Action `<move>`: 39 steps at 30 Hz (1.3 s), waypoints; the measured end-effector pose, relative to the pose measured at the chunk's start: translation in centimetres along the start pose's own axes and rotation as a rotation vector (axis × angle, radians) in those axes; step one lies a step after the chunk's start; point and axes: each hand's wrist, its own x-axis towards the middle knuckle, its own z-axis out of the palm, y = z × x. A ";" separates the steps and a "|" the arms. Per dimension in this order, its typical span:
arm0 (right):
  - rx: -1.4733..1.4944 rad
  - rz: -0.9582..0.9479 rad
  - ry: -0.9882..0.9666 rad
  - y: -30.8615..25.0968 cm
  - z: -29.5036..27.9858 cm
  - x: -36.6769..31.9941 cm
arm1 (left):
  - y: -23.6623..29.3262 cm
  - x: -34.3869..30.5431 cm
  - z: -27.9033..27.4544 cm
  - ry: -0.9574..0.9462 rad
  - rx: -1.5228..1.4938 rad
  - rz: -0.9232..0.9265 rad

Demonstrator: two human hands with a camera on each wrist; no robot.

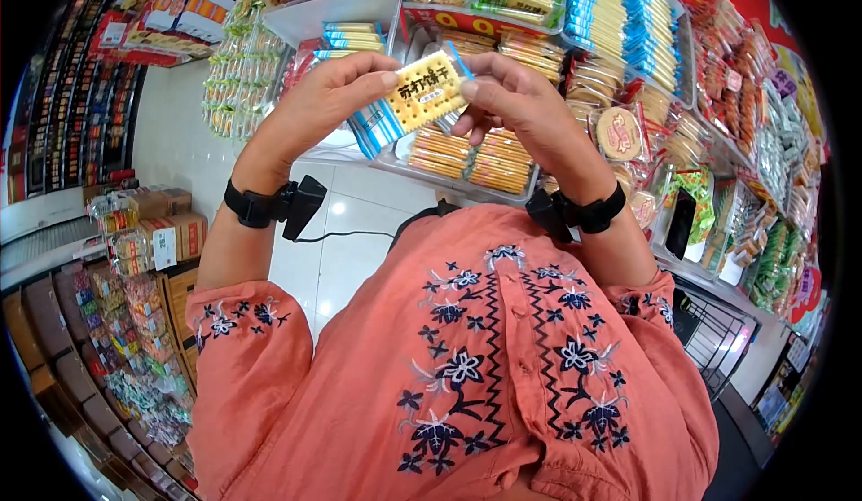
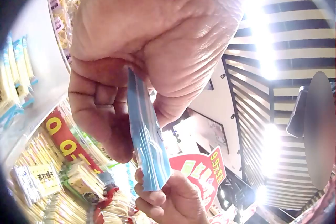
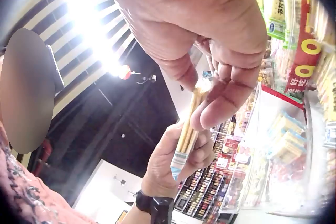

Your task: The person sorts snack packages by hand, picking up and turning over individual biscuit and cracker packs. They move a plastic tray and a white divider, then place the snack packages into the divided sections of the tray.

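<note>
A cracker packet with a blue-striped end and dark printing is held up in front of the bins in the head view. The left hand pinches its left edge between thumb and fingers. At the other edge the right hand pinches it, the thumb on the front. Seen edge-on in the left wrist view, the packet is thin and blue, with the left hand above it and the right hand below. The right wrist view shows the packet edge-on, gripped by the right hand.
Blue-wrapped packets lie in a clear bin behind the left hand. Stick-shaped snacks fill a bin just below the held packet. Round biscuits are at the right, near a black phone-like object. A cable hangs over the tiled floor.
</note>
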 end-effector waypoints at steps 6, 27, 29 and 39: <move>0.027 0.007 -0.010 -0.6 -0.5 -0.3 | 0.2 0.4 0.5 0.029 -0.019 -0.031; 0.166 -0.007 0.070 -0.6 -1.8 0.6 | 0.1 -1.4 1.6 0.271 -0.367 -0.031; 0.152 0.011 0.063 -0.7 -1.6 0.6 | -0.2 -1.1 1.5 0.299 -0.332 -0.011; 0.103 0.020 0.076 -1.3 -1.4 0.2 | -0.4 -0.3 1.2 0.294 -0.334 0.027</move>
